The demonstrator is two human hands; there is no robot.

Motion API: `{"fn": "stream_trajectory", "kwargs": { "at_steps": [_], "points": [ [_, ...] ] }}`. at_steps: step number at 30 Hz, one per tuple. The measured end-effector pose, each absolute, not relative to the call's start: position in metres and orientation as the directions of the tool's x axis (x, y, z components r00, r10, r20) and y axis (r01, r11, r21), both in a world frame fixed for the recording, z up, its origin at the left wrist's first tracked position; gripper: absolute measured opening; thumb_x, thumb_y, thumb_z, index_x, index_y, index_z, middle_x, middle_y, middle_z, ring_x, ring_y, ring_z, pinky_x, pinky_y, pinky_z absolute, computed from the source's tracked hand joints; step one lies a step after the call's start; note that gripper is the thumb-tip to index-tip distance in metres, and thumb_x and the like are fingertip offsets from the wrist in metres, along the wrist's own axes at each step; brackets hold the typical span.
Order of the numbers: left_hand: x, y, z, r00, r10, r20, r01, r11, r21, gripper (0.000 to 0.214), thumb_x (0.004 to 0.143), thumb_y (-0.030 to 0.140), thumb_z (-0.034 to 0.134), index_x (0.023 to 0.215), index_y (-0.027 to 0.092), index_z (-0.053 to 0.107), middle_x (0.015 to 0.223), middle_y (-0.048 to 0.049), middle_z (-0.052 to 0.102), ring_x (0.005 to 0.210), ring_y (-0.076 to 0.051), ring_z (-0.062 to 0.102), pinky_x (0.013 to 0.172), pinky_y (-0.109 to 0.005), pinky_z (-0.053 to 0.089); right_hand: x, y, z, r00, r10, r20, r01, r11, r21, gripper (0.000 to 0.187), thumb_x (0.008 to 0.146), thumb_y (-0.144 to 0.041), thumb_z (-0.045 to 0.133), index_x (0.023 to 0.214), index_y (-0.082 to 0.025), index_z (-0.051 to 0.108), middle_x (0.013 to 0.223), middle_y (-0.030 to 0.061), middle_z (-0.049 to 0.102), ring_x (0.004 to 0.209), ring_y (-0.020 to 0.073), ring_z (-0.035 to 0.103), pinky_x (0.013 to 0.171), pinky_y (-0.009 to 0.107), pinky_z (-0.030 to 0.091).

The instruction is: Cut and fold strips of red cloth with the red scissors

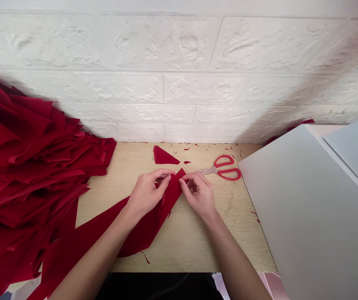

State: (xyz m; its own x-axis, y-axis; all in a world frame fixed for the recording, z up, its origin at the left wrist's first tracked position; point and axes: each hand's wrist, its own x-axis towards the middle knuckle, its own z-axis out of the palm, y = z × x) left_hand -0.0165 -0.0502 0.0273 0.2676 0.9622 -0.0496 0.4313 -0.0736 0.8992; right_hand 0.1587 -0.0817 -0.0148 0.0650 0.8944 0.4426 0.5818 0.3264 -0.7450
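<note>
A long piece of dark red felt (141, 231) lies across the wooden table (185, 241), its pointed end raised at the middle. My left hand (146, 193) pinches that pointed end from the left. My right hand (199, 193) pinches the same tip from the right, fingers curled. Both hands are closed on the felt, close together. A small red felt triangle (164, 156) lies just beyond the hands, apart from them.
Red-handled scissors (224, 168) lie shut on the table right of my hands. A big heap of red felt pieces (25, 175) fills the left side. A grey-white board (310, 212) covers the right. Tiny red scraps dot the table by the white brick wall (179, 83).
</note>
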Motion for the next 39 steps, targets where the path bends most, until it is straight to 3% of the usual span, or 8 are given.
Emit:
{"fn": "stream_trajectory", "kwargs": {
  "at_steps": [7,12,17,24,30,33,39],
  "points": [
    [-0.013,-0.053,0.032,0.271,0.962,-0.039,0.45,-0.091,0.888,0.024,0.087,0.037,0.065,0.102,0.022,0.076,0.101,-0.0032,0.079,0.084,-0.018,0.073,0.075,-0.028,0.058,0.159,-0.082,-0.016,0.059,0.893,0.446,0.567,0.337,-0.751,0.011,0.094,-0.023,0.059,0.083,-0.021,0.061,0.076,0.0012,0.064,0.058,0.0106,0.053,0.057,0.025,0.047],
    [-0.015,-0.05,0.028,0.251,0.968,-0.004,0.462,-0.117,0.879,0.018,0.09,0.032,0.063,0.098,0.023,0.077,0.101,-0.0009,0.079,0.093,-0.017,0.073,0.083,-0.029,0.056,0.159,-0.082,-0.015,0.053,0.893,0.448,0.557,0.345,-0.755,0.01,0.094,-0.023,0.059,0.085,-0.021,0.061,0.076,0.0007,0.063,0.058,0.0107,0.054,0.057,0.025,0.048],
    [-0.018,-0.048,0.035,0.228,0.973,0.042,0.501,-0.155,0.851,0.018,0.09,0.032,0.062,0.097,0.023,0.076,0.101,-0.0005,0.078,0.092,-0.018,0.073,0.077,-0.028,0.057,0.162,-0.08,-0.015,0.053,0.908,0.416,0.527,0.328,-0.784,0.007,0.094,-0.024,0.058,0.09,-0.021,0.062,0.087,0.0035,0.064,0.063,0.0111,0.058,0.056,0.025,0.05],
    [-0.019,-0.058,0.039,0.348,0.905,0.243,0.516,-0.402,0.756,0.016,0.094,0.022,0.058,0.103,0.021,0.072,0.102,-0.0011,0.077,0.092,-0.014,0.071,0.081,-0.025,0.057,0.173,-0.081,-0.018,-0.039,0.9,0.434,0.562,0.379,-0.735,0.004,0.09,-0.023,0.062,0.091,-0.023,0.058,0.096,0.0061,0.065,0.074,0.0148,0.06,0.055,0.026,0.048],
    [-0.022,-0.07,0.048,0.509,0.735,0.449,0.479,-0.675,0.562,0.016,0.095,0.012,0.055,0.106,0.016,0.066,0.096,-0.0034,0.074,0.087,-0.013,0.067,0.082,-0.024,0.054,0.177,-0.085,-0.019,-0.079,0.898,0.432,0.429,0.422,-0.799,0.03,0.085,-0.017,0.066,0.11,-0.026,0.052,0.107,0.0069,0.066,0.087,0.0177,0.063,0.063,0.029,0.052],
    [-0.023,-0.076,0.05,0.529,0.702,0.477,0.465,-0.71,0.529,0.016,0.094,0.009,0.055,0.106,0.016,0.064,0.094,-0.0035,0.074,0.086,-0.013,0.066,0.081,-0.025,0.054,0.176,-0.086,-0.016,-0.076,0.886,0.458,0.369,0.452,-0.812,0.037,0.083,-0.016,0.067,0.115,-0.026,0.051,0.109,0.0075,0.063,0.086,0.0173,0.061,0.062,0.028,0.051],
    [-0.024,-0.079,0.05,0.542,0.714,0.444,0.493,-0.698,0.52,0.017,0.095,0.01,0.053,0.107,0.017,0.063,0.094,-0.0033,0.074,0.086,-0.014,0.066,0.082,-0.026,0.054,0.175,-0.087,-0.005,-0.13,0.87,0.476,0.397,0.485,-0.779,0.029,0.086,-0.019,0.065,0.114,-0.025,0.058,0.107,0.0086,0.06,0.089,0.0191,0.06,0.063,0.03,0.052]
  ]
}}
